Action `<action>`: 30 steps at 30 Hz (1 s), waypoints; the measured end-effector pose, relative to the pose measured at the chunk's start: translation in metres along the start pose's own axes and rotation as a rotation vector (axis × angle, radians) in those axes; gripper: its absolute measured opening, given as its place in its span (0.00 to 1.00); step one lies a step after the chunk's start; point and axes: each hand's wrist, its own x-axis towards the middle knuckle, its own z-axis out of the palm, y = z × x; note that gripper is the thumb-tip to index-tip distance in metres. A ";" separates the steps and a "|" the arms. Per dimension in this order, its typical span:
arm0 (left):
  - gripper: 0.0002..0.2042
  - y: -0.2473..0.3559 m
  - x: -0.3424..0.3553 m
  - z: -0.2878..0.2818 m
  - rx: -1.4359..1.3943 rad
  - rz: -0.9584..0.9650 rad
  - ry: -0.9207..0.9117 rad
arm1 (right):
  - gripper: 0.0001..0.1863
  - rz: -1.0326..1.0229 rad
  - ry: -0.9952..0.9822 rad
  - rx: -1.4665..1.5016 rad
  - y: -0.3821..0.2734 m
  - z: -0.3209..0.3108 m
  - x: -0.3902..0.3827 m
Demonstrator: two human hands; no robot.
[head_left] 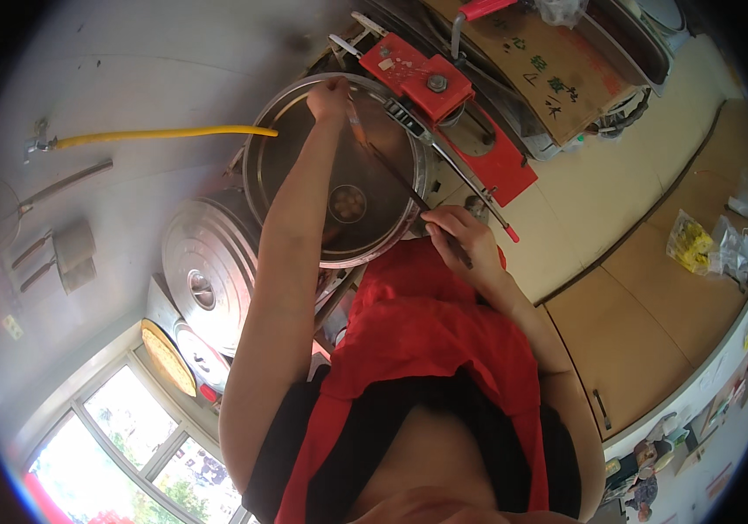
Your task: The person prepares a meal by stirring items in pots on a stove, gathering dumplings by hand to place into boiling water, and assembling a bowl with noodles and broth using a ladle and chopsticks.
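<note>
A large steel pot [260,166] stands in front of me, with a small round scoop of pale balls [348,203] in it. My left hand [330,98] reaches across to the pot's far rim and is closed on a thin metal handle [355,124] that points down into the pot. Whether that handle belongs to the scoop I cannot tell. My right hand [461,234] is at the pot's near right rim and grips a long dark stick [396,179] that slants into the pot. I wear a red apron [426,341].
A red metal machine [422,77] with a long lever overhangs the pot's right side. A yellow hose [164,134] runs from a wall tap to the pot. A steel lid [203,275] leans at the left. Cardboard [548,65], wooden cabinets [653,323] and plastic bags [697,244] lie right.
</note>
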 end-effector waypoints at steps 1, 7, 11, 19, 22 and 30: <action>0.09 0.006 0.000 -0.003 0.005 0.000 -0.011 | 0.09 -0.005 0.004 -0.007 0.000 -0.001 0.000; 0.09 0.001 -0.010 -0.022 -0.135 0.076 0.051 | 0.08 -0.026 -0.045 0.005 -0.001 -0.007 0.000; 0.08 0.013 -0.068 -0.040 -0.385 -0.024 -0.042 | 0.08 -0.037 -0.049 0.003 0.000 -0.017 0.004; 0.08 -0.036 -0.160 -0.062 -0.348 -0.071 -0.018 | 0.07 -0.082 -0.108 0.018 0.003 -0.031 0.011; 0.09 -0.023 -0.175 -0.072 -0.343 -0.142 -0.006 | 0.09 -0.048 -0.169 0.073 0.005 -0.034 0.015; 0.08 -0.025 -0.117 -0.071 -0.492 -0.156 -0.059 | 0.07 -0.099 -0.095 0.010 0.003 -0.019 0.019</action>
